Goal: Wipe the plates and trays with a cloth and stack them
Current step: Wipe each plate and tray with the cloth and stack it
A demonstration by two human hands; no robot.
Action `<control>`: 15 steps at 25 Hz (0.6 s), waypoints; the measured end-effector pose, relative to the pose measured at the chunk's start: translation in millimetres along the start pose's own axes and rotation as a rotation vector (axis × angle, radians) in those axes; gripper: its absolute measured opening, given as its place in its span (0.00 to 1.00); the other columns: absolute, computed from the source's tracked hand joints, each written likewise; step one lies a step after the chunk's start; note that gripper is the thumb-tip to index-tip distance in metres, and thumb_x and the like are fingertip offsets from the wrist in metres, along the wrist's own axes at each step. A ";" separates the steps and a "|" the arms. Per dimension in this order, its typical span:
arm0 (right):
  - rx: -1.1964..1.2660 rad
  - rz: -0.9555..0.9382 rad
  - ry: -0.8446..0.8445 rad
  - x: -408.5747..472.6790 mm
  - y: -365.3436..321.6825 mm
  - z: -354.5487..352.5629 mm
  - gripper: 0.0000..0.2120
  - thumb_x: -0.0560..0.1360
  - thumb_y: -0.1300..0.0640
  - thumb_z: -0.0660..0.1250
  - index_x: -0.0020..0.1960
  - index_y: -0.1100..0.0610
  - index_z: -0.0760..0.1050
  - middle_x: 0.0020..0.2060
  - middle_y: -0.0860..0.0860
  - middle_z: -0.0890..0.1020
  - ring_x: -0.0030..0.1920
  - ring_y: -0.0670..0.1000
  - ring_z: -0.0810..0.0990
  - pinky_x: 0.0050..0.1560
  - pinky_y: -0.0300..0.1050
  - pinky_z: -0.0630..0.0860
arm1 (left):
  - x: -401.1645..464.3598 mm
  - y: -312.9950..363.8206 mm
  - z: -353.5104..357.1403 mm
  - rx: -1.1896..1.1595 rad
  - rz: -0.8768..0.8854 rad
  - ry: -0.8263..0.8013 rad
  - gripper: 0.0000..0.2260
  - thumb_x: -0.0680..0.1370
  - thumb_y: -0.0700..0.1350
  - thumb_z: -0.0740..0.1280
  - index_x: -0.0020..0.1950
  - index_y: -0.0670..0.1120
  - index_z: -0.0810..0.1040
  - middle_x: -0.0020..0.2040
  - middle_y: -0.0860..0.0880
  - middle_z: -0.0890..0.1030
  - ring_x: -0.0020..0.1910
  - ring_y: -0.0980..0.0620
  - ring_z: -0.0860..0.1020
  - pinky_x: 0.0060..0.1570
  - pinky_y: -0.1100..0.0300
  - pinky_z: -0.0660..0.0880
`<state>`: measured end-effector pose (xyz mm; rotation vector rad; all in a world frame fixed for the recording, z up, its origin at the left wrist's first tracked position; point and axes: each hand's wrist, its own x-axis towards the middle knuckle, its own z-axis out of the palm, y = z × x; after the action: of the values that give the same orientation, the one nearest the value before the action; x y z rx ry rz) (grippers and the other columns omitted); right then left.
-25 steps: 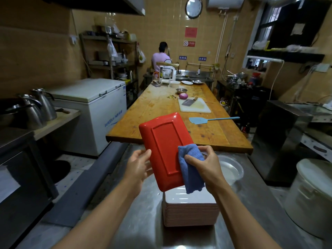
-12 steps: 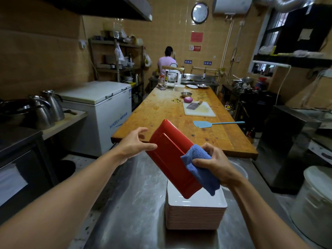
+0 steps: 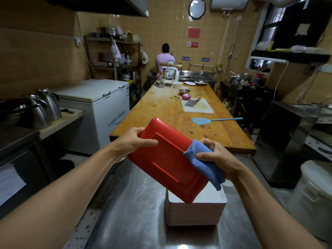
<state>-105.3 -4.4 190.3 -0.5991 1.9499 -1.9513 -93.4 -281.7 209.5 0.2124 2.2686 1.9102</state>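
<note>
- Red tray (image 3: 167,159) hangs tilted in the air above the stack of white trays (image 3: 195,209), its ribbed underside toward the camera and its low corner over the stack's top; half a second ago it stood more edge-on and steeper.
- Left hand (image 3: 133,143), which was spread and just off the tray's upper edge a moment ago, now grasps the tray's upper left corner, thumb laid across the underside, fingers curled behind the rim.
- Right hand (image 3: 218,157) is as before: it pinches the blue cloth (image 3: 203,162) against the tray's right edge, thumb on top of the cloth, fingers wrapped behind.
- Tray's upper face is turned away and cannot be seen; the cloth covers part of its right rim, and the left fingers are hidden behind it.
- Stack stands on the steel surface (image 3: 136,209); the tray hides part of its top.
- Beyond lies a long wooden surface (image 3: 161,108), where a second person (image 3: 164,59) stands at the far end, back turned.
</note>
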 end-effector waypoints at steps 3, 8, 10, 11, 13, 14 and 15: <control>-0.134 -0.042 0.057 2.8 -5.5 0.9 0.10 0.66 0.63 0.73 0.42 0.57 0.73 0.34 0.52 0.81 0.32 0.48 0.79 0.31 0.38 0.75 | -4.7 -3.6 6.5 -0.083 0.052 0.045 0.23 0.62 0.44 0.75 0.57 0.45 0.78 0.46 0.45 0.84 0.44 0.44 0.83 0.38 0.53 0.80; -0.984 -0.186 0.252 19.3 -11.1 22.5 0.08 0.75 0.51 0.64 0.51 0.53 0.74 0.43 0.51 0.79 0.44 0.51 0.76 0.45 0.50 0.72 | -11.1 -10.1 18.8 -0.168 0.038 0.187 0.21 0.62 0.43 0.74 0.54 0.44 0.79 0.45 0.45 0.84 0.39 0.48 0.83 0.34 0.57 0.80; -1.218 -0.279 0.319 27.3 -9.6 40.5 0.14 0.77 0.48 0.60 0.60 0.52 0.72 0.51 0.51 0.78 0.52 0.54 0.75 0.50 0.49 0.69 | -10.5 -9.9 28.1 -0.196 0.016 0.223 0.17 0.63 0.42 0.74 0.51 0.43 0.80 0.41 0.45 0.84 0.35 0.50 0.83 0.32 0.60 0.79; -1.280 -0.322 0.332 31.2 -7.4 49.4 0.18 0.78 0.47 0.58 0.66 0.52 0.69 0.56 0.52 0.77 0.56 0.54 0.74 0.53 0.49 0.68 | -10.1 -9.7 32.6 -0.206 0.004 0.242 0.15 0.64 0.41 0.74 0.49 0.43 0.81 0.40 0.46 0.84 0.33 0.52 0.83 0.31 0.61 0.79; -1.329 -0.368 0.365 35.6 -3.4 59.3 0.21 0.79 0.47 0.57 0.69 0.53 0.65 0.57 0.53 0.77 0.58 0.56 0.73 0.54 0.50 0.66 | -11.2 -10.2 36.7 -0.231 -0.018 0.274 0.11 0.67 0.39 0.74 0.49 0.44 0.81 0.39 0.47 0.84 0.33 0.52 0.82 0.30 0.62 0.79; -1.312 -0.370 0.403 34.5 -1.5 59.0 0.20 0.79 0.47 0.58 0.67 0.55 0.67 0.55 0.55 0.78 0.55 0.57 0.74 0.53 0.50 0.65 | -13.2 -11.1 35.8 -0.246 -0.032 0.287 0.11 0.68 0.39 0.73 0.50 0.43 0.80 0.40 0.46 0.84 0.35 0.50 0.82 0.32 0.60 0.79; -1.285 -0.369 0.443 31.6 1.5 54.8 0.18 0.78 0.48 0.59 0.63 0.56 0.69 0.52 0.56 0.78 0.52 0.58 0.75 0.52 0.50 0.65 | -15.8 -12.1 33.8 -0.263 -0.050 0.297 0.13 0.69 0.39 0.73 0.52 0.43 0.80 0.43 0.44 0.83 0.37 0.49 0.82 0.34 0.59 0.80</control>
<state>-105.1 -67.7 190.1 -0.8716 3.4859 -0.7092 -70.6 -254.7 192.5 -0.1722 2.1293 2.3161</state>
